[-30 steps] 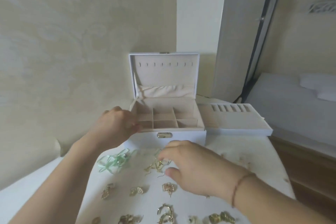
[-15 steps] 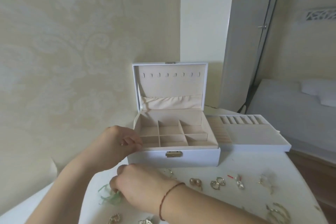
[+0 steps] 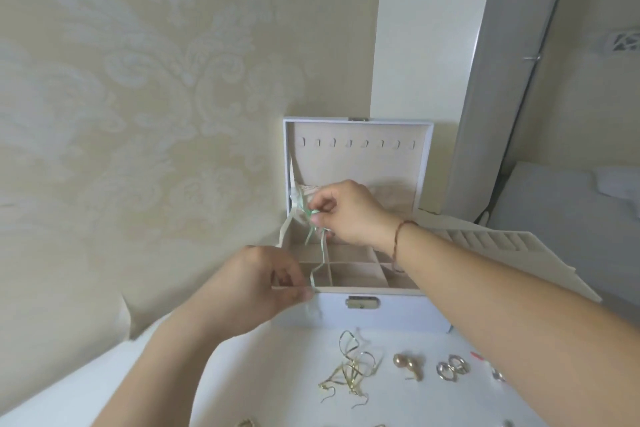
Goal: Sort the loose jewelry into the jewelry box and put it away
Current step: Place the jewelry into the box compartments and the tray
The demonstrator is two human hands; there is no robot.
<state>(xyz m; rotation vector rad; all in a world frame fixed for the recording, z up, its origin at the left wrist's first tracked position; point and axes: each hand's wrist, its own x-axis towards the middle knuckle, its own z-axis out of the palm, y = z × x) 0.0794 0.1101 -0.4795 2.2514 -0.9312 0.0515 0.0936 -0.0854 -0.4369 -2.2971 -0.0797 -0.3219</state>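
Both hands, left [image 3: 256, 288] at 7 o'clock, right [image 3: 346, 211], pinch the green strand [image 3: 316, 253] over the box [image 3: 384, 314], likely to lower it in untangled.

One jewelry box [image 3: 381, 314], two hands, one green ribbon piece [image 3: 313, 246], two silver hoops [image 3: 452, 368].

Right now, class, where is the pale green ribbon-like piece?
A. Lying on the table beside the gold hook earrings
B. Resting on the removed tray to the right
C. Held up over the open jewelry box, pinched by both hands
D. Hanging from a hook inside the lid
C: the green ribbon piece stretches between the right hand above and the left hand below, over the jewelry box compartments.
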